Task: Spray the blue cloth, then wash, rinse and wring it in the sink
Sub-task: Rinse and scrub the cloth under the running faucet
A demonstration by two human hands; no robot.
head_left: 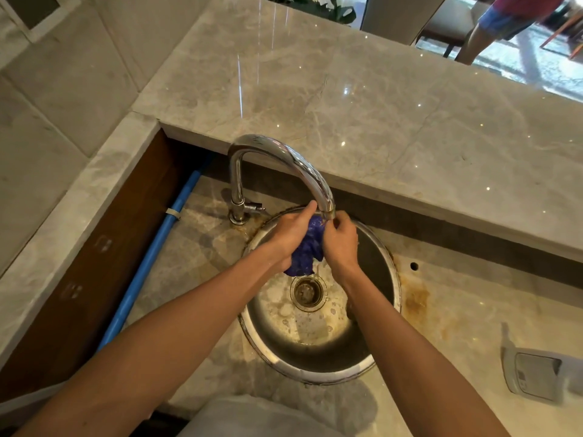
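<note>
Both hands, your left hand (293,234) and right hand (339,244), grip the bunched blue cloth (307,253) under the tap (328,209) (over the sink (383,247)), so runoff drains.

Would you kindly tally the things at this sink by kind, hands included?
Hands: 2 (left hand, right hand)
Blue cloth: 1
Tap: 1
Sink: 1
Blue pipe: 1
Spray bottle: 1
Total: 7

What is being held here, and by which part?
The blue cloth, bunched between both hands: left hand grips its left side, right hand its right, under the faucet.
</note>
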